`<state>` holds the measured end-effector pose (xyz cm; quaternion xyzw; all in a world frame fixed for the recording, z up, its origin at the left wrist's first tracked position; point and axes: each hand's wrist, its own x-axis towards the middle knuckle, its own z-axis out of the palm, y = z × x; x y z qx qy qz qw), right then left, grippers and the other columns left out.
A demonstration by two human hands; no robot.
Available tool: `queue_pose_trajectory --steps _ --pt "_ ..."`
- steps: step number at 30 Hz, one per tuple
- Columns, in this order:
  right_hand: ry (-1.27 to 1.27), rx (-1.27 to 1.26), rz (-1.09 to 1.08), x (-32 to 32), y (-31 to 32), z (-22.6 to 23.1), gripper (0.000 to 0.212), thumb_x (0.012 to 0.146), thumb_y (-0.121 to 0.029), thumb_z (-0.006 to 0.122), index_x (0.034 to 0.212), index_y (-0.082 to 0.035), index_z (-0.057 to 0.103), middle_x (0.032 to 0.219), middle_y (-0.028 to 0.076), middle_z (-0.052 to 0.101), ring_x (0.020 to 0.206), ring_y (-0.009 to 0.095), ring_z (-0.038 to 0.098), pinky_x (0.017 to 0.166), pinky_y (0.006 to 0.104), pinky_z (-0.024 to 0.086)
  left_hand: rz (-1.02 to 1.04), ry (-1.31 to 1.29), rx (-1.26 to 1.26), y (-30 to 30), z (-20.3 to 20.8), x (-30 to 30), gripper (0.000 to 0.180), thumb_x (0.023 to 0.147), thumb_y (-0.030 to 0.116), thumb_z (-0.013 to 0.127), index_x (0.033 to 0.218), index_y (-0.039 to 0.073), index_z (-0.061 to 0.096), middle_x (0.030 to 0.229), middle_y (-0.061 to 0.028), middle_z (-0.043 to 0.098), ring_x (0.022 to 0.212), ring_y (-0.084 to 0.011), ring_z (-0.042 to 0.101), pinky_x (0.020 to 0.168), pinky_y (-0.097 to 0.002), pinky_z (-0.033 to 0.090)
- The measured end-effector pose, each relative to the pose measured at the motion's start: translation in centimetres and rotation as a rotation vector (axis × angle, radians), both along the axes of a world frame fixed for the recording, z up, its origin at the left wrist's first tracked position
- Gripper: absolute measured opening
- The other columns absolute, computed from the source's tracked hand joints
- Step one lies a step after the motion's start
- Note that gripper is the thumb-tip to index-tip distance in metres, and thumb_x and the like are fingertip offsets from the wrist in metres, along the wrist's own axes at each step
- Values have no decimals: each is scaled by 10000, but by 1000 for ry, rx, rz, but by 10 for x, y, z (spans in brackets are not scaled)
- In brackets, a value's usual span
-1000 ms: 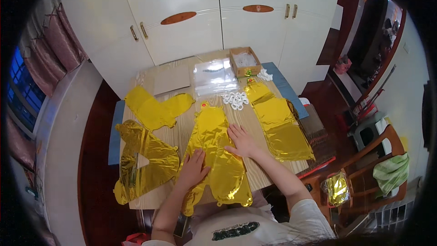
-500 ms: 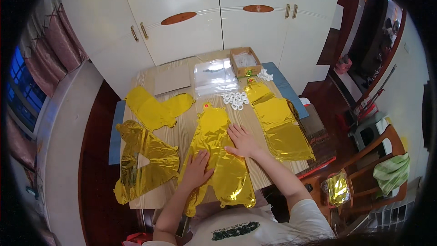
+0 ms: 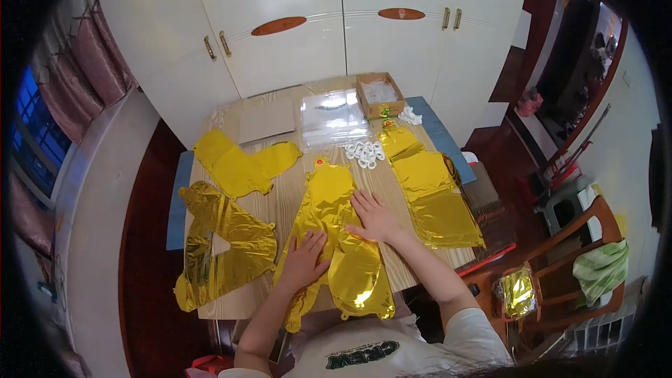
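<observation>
A flat, uninflated gold foil balloon point(image 3: 332, 186) lies in front of me, its lower parts reaching the table's near edge. My left hand point(image 3: 304, 259) rests on its left side with the fingers stretched out. On its right edge lies my right hand point(image 3: 374, 217), palm down, fingers spread. Neither hand grips anything. A crumpled gold foil balloon point(image 3: 241, 255) with a small triangular opening lies left of my left hand. Beyond it is a smoother gold foil balloon point(image 3: 227, 157). To the right of my right hand stretches a long, creased gold foil balloon point(image 3: 437, 203).
Behind the middle balloon sit several white rings point(image 3: 364, 153), clear plastic sleeves point(image 3: 332, 115) and a flat cardboard sheet point(image 3: 267, 124). A small cardboard box point(image 3: 380, 96) stands at the back. A wooden chair point(image 3: 602, 220) with a green cloth point(image 3: 600, 269) is at the right.
Both hands stay nearly in place on the middle balloon. The foil's lower right part lies slightly differently, with a rounded outline showing more clearly.
</observation>
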<state>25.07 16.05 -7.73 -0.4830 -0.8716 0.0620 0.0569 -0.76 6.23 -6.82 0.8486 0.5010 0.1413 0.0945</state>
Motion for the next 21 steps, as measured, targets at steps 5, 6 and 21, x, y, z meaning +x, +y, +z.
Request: queue_pose_trajectory --steps 5,6,21 --pt "44 34 -2 5 1 -7 885 921 -659 387 1498 2 270 1568 175 262 1471 305 198 1197 460 133 200 -50 1 -25 40 -19 603 824 403 694 1252 17 515 1232 -199 539 1157 -372 520 971 -502 409" --pt "62 39 3 5 1 -8 877 923 -654 392 1503 -8 266 1567 174 265 1471 306 198 1197 465 131 285 -9 21 -38 48 -27 582 813 399 706 1211 14 527 1179 -200 538 1101 -375 527 926 -492 423" --pt "63 125 576 -49 -40 10 609 943 -501 497 1436 -148 444 1524 71 379 1430 266 313 1167 536 187 867 -77 45 -135 14 -37 548 683 373 807 991 -15 573 1092 -201 477 1045 -386 462 897 -494 387"
